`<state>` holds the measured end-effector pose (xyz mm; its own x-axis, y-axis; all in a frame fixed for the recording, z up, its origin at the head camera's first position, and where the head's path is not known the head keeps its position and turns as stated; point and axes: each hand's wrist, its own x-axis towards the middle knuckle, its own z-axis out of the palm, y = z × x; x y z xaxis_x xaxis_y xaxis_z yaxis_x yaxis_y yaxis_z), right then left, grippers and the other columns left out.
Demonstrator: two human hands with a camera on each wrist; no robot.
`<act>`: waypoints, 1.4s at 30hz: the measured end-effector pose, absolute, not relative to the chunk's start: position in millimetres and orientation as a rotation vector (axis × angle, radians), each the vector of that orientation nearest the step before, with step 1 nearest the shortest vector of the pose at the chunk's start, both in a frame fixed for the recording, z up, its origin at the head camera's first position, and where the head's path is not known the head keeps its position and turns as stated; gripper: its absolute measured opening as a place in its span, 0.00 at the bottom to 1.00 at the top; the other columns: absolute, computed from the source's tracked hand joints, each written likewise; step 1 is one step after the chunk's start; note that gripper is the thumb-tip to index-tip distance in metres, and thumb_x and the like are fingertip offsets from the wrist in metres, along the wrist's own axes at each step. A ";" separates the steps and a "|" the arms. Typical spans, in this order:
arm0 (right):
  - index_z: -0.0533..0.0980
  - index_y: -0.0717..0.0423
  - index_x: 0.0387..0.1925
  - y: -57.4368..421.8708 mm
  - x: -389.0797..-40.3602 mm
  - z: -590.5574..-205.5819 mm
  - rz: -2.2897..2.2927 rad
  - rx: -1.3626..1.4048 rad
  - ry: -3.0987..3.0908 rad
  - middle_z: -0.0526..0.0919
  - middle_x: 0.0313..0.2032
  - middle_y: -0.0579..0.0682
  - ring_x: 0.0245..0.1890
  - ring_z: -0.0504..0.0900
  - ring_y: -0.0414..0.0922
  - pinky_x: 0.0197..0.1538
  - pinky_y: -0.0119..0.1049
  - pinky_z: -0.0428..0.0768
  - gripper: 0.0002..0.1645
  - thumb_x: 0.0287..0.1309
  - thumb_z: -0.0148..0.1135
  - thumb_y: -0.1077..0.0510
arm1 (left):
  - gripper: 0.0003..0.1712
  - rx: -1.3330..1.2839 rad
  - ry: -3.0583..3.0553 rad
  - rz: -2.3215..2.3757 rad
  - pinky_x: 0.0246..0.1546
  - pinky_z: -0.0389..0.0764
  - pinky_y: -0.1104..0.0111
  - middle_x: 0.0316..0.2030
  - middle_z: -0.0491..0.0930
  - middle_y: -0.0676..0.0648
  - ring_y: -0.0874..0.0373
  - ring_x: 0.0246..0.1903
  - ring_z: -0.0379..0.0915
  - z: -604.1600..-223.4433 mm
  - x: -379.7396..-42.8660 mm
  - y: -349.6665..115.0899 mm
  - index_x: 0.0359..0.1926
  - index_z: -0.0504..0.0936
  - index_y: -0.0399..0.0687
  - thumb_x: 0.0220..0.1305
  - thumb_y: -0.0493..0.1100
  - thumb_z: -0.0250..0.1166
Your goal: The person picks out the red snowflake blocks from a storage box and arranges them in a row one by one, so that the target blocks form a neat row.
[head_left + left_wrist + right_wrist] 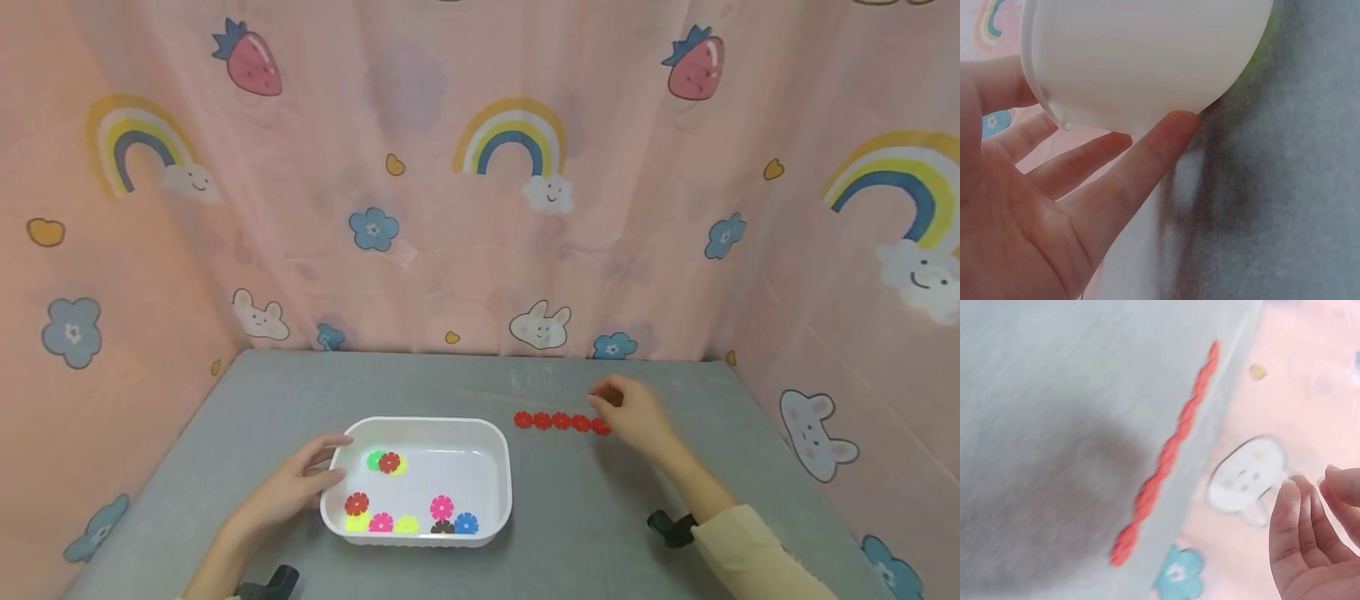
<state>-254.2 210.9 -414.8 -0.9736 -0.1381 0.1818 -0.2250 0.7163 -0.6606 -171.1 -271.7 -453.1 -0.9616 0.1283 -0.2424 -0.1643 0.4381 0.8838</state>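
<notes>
A white tray [420, 425] stands on the grey table, with several colourful flower-shaped discs lying in it. My left hand [288, 487] touches the tray's left end, fingers fairly straight along its rim and outer wall. In the left wrist view, the fingertips of the left hand [1072, 200] meet the tray's smooth outer side [1141, 62]. To the right of the tray, several red flower-shaped discs [561, 421] form a line. My right hand [633, 414] hovers by the right end of that line, slightly overlapping it. The right wrist view shows this hand [1310, 544] with thumb and fingers apart, nothing between them.
Inside the tray are a green disc [374, 461], a blue disc [467, 523], a brown disc [442, 527], plus pink, yellow and red ones. A pink patterned curtain [450, 275] encloses the table's back and sides. Dark straps [671, 528] sit at the wrists.
</notes>
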 end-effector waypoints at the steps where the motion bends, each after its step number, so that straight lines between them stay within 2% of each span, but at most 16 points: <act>1: 0.81 0.62 0.48 206.1 -251.9 -412.1 1.103 0.301 -2.795 0.85 0.41 0.55 0.38 0.80 0.50 0.38 0.37 0.84 0.11 0.69 0.62 0.60 | 0.33 -0.035 2.419 1.531 0.48 0.85 0.51 0.73 0.57 0.29 0.29 0.67 0.63 -453.2 -171.3 -271.7 0.72 0.66 0.47 0.70 0.46 0.66; 10: 0.82 0.58 0.47 163.7 -230.0 -391.3 1.174 0.385 -2.759 0.85 0.39 0.51 0.37 0.81 0.47 0.35 0.35 0.83 0.09 0.68 0.64 0.59 | 0.33 -0.042 2.417 1.523 0.49 0.85 0.51 0.74 0.57 0.29 0.29 0.67 0.63 -451.6 -170.5 -271.3 0.72 0.66 0.48 0.70 0.47 0.66; 19: 0.83 0.54 0.44 120.0 -214.8 -386.0 1.255 0.528 -2.698 0.86 0.37 0.46 0.33 0.80 0.42 0.36 0.31 0.83 0.08 0.63 0.69 0.60 | 0.33 -0.037 2.421 1.523 0.49 0.85 0.51 0.73 0.58 0.29 0.28 0.67 0.63 -453.0 -171.4 -270.4 0.72 0.66 0.47 0.70 0.46 0.66; 23: 0.83 0.52 0.43 103.3 -207.9 -387.0 1.293 0.596 -2.697 0.85 0.38 0.44 0.34 0.79 0.42 0.36 0.30 0.83 0.07 0.63 0.69 0.61 | 0.33 -0.048 2.413 1.530 0.49 0.85 0.51 0.73 0.57 0.30 0.29 0.67 0.63 -452.4 -171.1 -270.5 0.72 0.66 0.48 0.70 0.47 0.66; 33: 0.83 0.56 0.47 74.6 -198.2 -390.0 1.343 0.726 -2.726 0.84 0.39 0.45 0.37 0.80 0.43 0.39 0.31 0.84 0.10 0.65 0.67 0.60 | 0.33 -0.081 2.411 1.534 0.49 0.85 0.52 0.74 0.57 0.31 0.29 0.68 0.62 -449.9 -167.5 -269.8 0.71 0.68 0.49 0.69 0.47 0.67; 42: 0.82 0.52 0.46 51.5 -194.9 -393.0 1.356 0.808 -2.769 0.83 0.37 0.41 0.37 0.79 0.40 0.40 0.31 0.82 0.09 0.67 0.66 0.56 | 0.33 -0.043 2.414 1.528 0.49 0.85 0.52 0.73 0.58 0.29 0.29 0.67 0.65 -449.6 -168.6 -270.2 0.72 0.66 0.47 0.70 0.48 0.66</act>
<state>-194.9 51.5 -393.0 -0.8704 -0.4597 0.1762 -0.4211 0.5098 -0.7502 -168.6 -270.2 -449.6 -0.9594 0.1247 -0.2529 -0.1751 0.4394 0.8810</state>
